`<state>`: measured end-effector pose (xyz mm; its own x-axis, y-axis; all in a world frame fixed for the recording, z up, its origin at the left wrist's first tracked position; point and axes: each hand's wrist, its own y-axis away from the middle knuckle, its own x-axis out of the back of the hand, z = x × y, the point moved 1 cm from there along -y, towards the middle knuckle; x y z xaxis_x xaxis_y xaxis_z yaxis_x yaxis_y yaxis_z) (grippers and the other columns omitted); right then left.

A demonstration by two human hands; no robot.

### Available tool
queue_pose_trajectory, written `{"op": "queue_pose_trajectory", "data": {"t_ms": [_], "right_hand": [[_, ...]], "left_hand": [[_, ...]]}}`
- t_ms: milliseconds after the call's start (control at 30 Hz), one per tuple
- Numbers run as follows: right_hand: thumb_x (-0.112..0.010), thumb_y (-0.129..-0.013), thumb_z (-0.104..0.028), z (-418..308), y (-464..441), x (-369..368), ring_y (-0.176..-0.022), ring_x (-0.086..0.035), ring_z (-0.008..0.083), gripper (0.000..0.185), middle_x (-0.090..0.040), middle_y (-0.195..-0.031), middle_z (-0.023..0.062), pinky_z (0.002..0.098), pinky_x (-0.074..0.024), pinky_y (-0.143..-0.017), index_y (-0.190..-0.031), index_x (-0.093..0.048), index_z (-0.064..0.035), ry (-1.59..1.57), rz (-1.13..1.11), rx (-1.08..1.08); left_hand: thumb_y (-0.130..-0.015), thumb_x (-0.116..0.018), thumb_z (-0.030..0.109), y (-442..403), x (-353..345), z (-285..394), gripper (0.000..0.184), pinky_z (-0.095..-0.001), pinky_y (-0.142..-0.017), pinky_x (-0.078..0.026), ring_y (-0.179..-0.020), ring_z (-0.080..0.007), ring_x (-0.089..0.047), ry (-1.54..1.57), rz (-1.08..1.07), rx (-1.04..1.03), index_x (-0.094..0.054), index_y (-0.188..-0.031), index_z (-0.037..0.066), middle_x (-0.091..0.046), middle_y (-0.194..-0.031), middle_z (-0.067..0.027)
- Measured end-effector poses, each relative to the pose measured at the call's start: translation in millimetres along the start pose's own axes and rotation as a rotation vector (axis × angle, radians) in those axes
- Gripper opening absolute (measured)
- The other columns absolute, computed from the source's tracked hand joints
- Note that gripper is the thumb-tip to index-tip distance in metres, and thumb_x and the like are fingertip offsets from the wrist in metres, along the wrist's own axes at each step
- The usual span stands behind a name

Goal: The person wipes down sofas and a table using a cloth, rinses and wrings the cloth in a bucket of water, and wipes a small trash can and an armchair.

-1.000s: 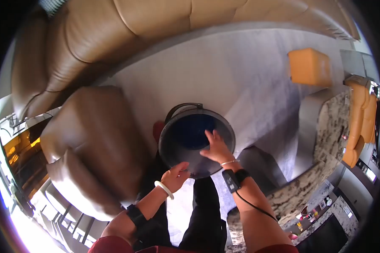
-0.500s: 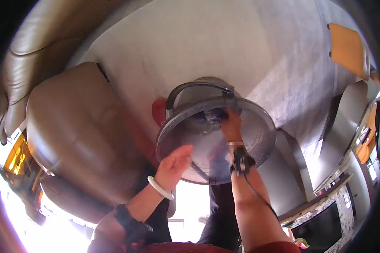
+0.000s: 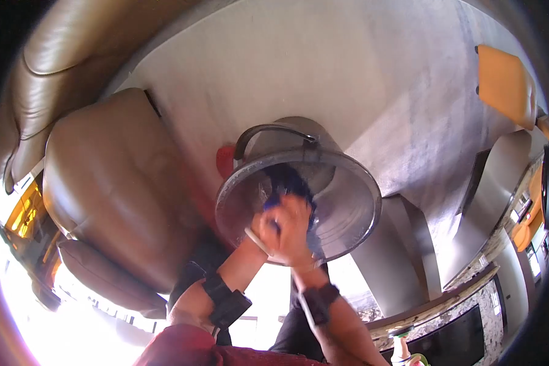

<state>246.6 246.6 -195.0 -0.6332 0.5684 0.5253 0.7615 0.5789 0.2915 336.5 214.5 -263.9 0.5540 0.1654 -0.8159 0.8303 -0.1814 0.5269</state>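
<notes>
A grey bucket (image 3: 348, 213) stands tilted toward me at the middle, its black handle (image 3: 268, 129) resting to the far side. Wet dark blue cloth (image 3: 290, 180) hangs inside it, bunched at its upper end. Both hands are together over the near rim, closed on this cloth. My left hand (image 3: 263, 229), with a white bracelet at the wrist, presses against my right hand (image 3: 294, 226). Fingers of the two hands overlap and are partly blurred.
A brown leather seat (image 3: 116, 189) is at the left, with a leather sofa (image 3: 61, 55) behind it. An orange stool (image 3: 503, 82) stands at the far right. A red shoe (image 3: 226, 160) shows beside the bucket. Grey panels (image 3: 390, 256) and a stone-topped counter (image 3: 433, 317) are at the right.
My right hand has come up from inside the bucket with the blue cloth and moved left. My left hand has closed on the cloth beside it.
</notes>
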Motion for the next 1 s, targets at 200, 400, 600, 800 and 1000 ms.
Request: {"op": "queue_pose_trajectory", "data": {"t_ms": [200, 400, 600, 800, 1000], "right_hand": [[-0.051, -0.076, -0.035, 115.6, -80.8, -43.6, -0.096, -0.051, 0.0366, 0.033, -0.058, -0.097, 0.0197, 0.0441, -0.0378, -0.087, -0.087, -0.061, -0.0048, 0.149, -0.235, -0.053], [-0.055, -0.071, -0.017, 236.7, -67.9, -42.1, -0.090, -0.056, 0.0323, 0.018, -0.060, -0.093, 0.0154, 0.0403, -0.0443, -0.080, -0.083, -0.061, -0.0049, 0.276, -0.202, -0.345], [-0.048, -0.064, 0.004, 35.4, -13.0, 4.4, -0.076, -0.058, 0.0281, 0.016, -0.057, -0.081, 0.0135, 0.0334, -0.0459, -0.071, -0.073, -0.060, -0.0033, -0.100, -0.250, -0.283], [-0.055, -0.067, -0.006, -9.4, -10.6, -2.0, -0.069, -0.054, 0.0320, 0.002, -0.054, -0.072, 0.0121, 0.0396, -0.0441, -0.061, -0.068, -0.056, -0.0068, -0.083, 0.011, -0.061], [-0.050, -0.078, -0.030, 112.5, -68.4, -40.4, -0.077, -0.057, 0.0375, 0.027, -0.060, -0.083, 0.0177, 0.0438, -0.0466, -0.066, -0.073, -0.061, -0.0051, 0.238, -0.205, -0.184]], "left_hand": [[-0.084, -0.055, 0.021, -26.1, -22.5, 24.4, 0.035, -0.0340, -0.077, -0.048, -0.088, -0.0209, -0.057, -0.393, 1.047, -0.147, -0.046, -0.116, 0.008, -0.053, -0.109, -0.0100], [-0.082, -0.053, 0.047, -26.0, -33.0, 41.5, 0.071, -0.0467, -0.094, -0.031, -0.125, -0.0273, -0.027, -0.572, 0.993, -0.008, -0.022, -0.138, 0.017, -0.024, -0.140, -0.0043], [-0.085, -0.050, 0.045, -24.0, 27.3, 41.5, 0.057, -0.0437, -0.085, -0.042, -0.105, -0.0295, -0.051, -0.390, 0.744, -0.152, -0.035, -0.130, 0.013, -0.051, -0.119, -0.0103], [-0.082, -0.059, 0.029, -17.5, 59.6, 11.2, 0.024, -0.0321, -0.069, -0.050, -0.079, -0.0194, -0.060, -0.041, 0.631, 0.227, -0.058, -0.095, 0.009, -0.059, -0.082, -0.0093], [-0.083, -0.057, 0.024, -30.0, -5.7, 13.1, 0.028, -0.0383, -0.069, -0.050, -0.078, -0.0228, -0.060, -0.281, 0.964, -0.161, -0.055, -0.100, 0.003, -0.058, -0.092, -0.0111]]}}
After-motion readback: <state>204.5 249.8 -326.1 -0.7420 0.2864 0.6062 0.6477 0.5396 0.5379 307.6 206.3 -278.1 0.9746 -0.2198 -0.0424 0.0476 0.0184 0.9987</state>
